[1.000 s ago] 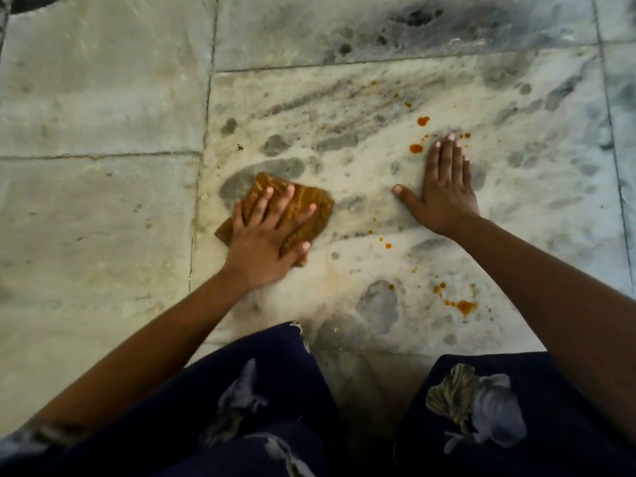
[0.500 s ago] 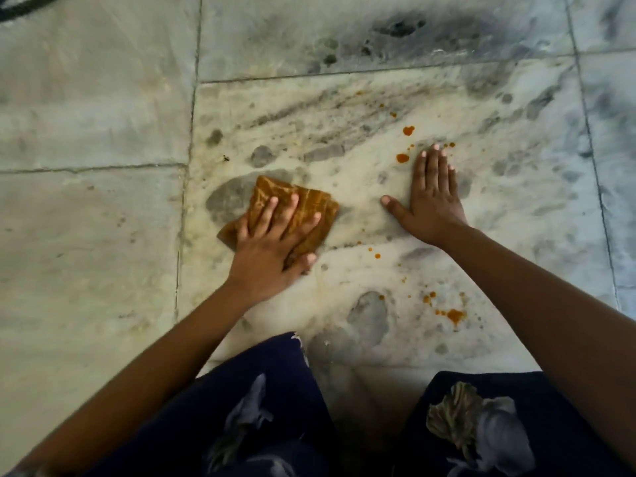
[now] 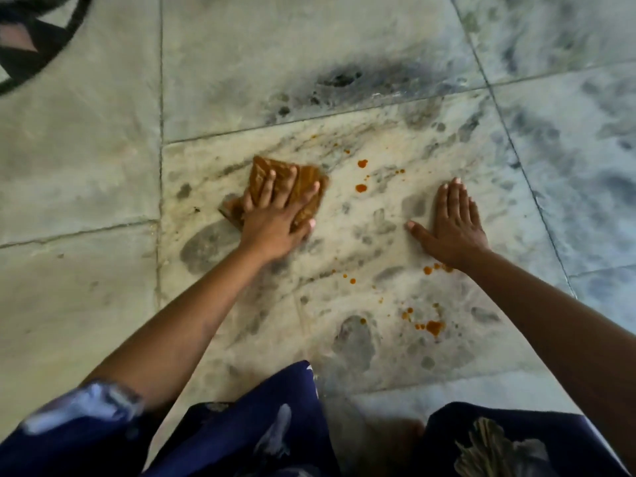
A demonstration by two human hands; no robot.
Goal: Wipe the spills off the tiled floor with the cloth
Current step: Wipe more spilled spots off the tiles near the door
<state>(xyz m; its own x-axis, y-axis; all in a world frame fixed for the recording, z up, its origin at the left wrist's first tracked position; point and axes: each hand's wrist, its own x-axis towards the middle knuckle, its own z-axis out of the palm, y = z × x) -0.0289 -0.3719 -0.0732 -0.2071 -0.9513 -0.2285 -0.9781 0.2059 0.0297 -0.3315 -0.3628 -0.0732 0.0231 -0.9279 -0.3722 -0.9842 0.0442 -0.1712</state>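
cloth (image 3: 303,187) is pressed flat by left hand (image 3: 275,222), fingers spread, to wipe | right hand (image 3: 454,228) is laid open on floor (image 3: 86,166) for support | spills (image 3: 361,188) beside cloth

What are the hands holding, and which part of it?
Nothing is gripped. The left hand presses flat on the middle of the cloth, fingers straight; the right hand lies flat on the floor.

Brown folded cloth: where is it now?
Head view, left of centre: the brown folded cloth lies on the stained marble tile under the flat left hand, just left of two orange spill drops.
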